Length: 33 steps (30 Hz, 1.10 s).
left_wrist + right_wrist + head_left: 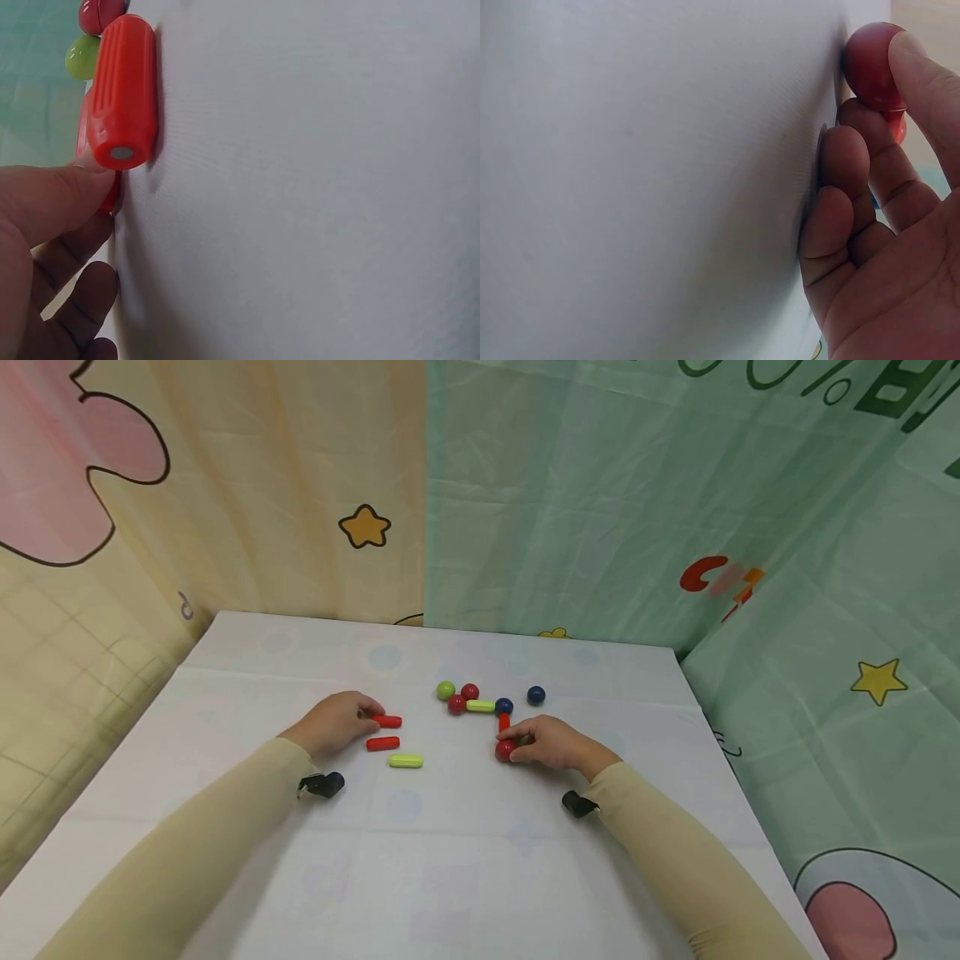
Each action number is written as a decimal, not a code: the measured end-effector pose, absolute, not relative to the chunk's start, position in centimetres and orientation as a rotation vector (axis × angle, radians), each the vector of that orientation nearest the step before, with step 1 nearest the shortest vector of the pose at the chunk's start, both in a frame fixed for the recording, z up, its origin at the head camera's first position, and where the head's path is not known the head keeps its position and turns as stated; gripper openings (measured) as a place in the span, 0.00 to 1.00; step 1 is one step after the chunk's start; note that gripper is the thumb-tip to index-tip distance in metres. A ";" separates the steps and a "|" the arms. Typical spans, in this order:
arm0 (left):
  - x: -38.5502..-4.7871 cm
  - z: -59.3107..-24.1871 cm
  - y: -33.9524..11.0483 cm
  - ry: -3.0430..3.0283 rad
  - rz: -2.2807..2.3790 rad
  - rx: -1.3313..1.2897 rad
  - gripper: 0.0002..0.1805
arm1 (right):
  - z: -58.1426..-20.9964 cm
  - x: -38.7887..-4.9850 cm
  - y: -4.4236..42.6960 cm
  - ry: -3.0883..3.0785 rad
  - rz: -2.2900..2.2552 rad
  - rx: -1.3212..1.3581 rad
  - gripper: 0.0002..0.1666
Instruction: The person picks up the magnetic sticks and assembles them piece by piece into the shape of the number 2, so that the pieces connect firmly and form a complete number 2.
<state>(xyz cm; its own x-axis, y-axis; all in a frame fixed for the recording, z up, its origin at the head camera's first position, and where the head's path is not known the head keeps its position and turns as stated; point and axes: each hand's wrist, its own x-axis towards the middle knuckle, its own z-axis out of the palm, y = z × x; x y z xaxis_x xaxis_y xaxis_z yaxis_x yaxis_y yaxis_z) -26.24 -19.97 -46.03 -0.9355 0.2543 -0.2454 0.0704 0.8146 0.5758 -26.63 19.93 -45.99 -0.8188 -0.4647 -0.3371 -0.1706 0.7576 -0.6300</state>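
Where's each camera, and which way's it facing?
Head: worn on the head, facing forward and down at the table; left hand, right hand and sleeves show.
Left wrist: worn there, facing red rods; left thumb and fingers show.
Right wrist: worn there, facing a red ball; right thumb and fingers show.
Head and right wrist both show that red ball.

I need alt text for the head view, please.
A person's left hand pinches a red rod while the right hand holds a red ball at the near end of a bent row of rods and balls. Another red rod and a yellow-green rod lie near the left hand on a white-covered table.
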 end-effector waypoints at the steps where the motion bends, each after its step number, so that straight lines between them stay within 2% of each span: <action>1: -26.3 -46.1 -19.9 2.692 0.831 0.249 0.19 | -46.0 -26.6 19.9 2.470 -0.823 -0.476 0.23; 16: -26.7 -45.9 -17.2 2.651 0.908 0.252 0.18 | -46.0 -27.0 19.9 2.497 -0.801 -0.518 0.22; 33: -26.2 -46.6 -12.2 2.635 0.883 0.467 0.12 | -46.1 -27.3 19.8 2.492 -0.792 -0.489 0.23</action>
<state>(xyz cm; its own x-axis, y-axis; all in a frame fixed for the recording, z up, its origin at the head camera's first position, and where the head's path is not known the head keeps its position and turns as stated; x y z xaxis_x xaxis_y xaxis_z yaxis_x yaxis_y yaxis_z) -26.19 -12.19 -46.56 -0.8946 0.4014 -0.1964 0.2019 0.7552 0.6237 -27.34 19.85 -46.13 -0.8225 -0.4627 -0.3308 -0.1869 0.7692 -0.6111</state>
